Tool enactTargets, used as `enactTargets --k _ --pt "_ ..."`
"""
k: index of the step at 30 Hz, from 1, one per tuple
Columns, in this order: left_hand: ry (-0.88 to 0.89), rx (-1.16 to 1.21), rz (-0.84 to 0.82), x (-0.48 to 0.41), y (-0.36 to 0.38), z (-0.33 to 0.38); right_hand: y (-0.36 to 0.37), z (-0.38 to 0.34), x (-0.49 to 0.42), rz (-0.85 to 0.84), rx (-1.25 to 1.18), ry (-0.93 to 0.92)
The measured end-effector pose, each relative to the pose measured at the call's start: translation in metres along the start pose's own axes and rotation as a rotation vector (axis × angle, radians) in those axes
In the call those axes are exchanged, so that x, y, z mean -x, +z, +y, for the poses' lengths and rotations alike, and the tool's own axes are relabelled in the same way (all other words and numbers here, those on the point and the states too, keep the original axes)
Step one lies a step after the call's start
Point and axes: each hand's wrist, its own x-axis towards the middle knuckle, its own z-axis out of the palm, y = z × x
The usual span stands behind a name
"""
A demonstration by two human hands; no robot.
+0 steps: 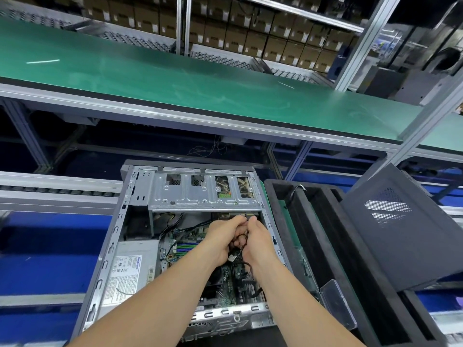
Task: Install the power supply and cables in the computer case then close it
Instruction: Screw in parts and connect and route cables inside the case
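Observation:
The open grey computer case (pixel 117 221) lies on its side in front of me, motherboard (pixel 186 242) facing up. A silver power supply (pixel 132 266) with a white label sits in its left bay. Both my hands are inside the case over the board, close together. My left hand (pixel 221 237) and my right hand (pixel 256 240) pinch a bundle of black cables (pixel 241 249) with a white connector (pixel 231 258) hanging below. More cables (pixel 248 280) trail toward the case's near right corner. The dark side panel (pixel 400 231) leans at the right.
A black foam tray (pixel 323 236) stands to the right of the case, holding the leaning panel and a clear plastic piece (pixel 337 304). A green conveyor belt (pixel 175 78) runs across behind. Shelves of cardboard boxes (pixel 250 38) fill the back. The metal drive cage (pixel 200 189) spans the case's far end.

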Motion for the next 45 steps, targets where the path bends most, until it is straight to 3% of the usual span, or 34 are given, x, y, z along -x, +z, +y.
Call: enactTargets --k 12,21,32,38,43,45 --pt "-0.032 -0.028 -0.003 0.0 0.0 -0.001 0.002 -0.001 -0.002 0.006 -0.123 0.044" --pt "-0.02 -0.065 0.002 -0.001 0.002 -0.001 0.002 -0.005 -0.004 0.036 -0.051 0.088" --pt "-0.076 0.052 0.064 0.009 0.006 0.008 0.0 -0.007 -0.001 0.015 -0.02 0.16" --pt "-0.094 -0.001 0.116 0.02 -0.013 0.021 0.0 -0.014 0.019 0.026 0.375 0.074" --pt "0.019 -0.283 0.165 0.031 -0.052 0.036 -0.005 -0.036 0.044 -0.141 1.239 -0.191" --pt "0.045 -0.401 0.207 0.037 -0.069 0.042 -0.004 -0.045 0.051 -0.126 1.469 -0.311"
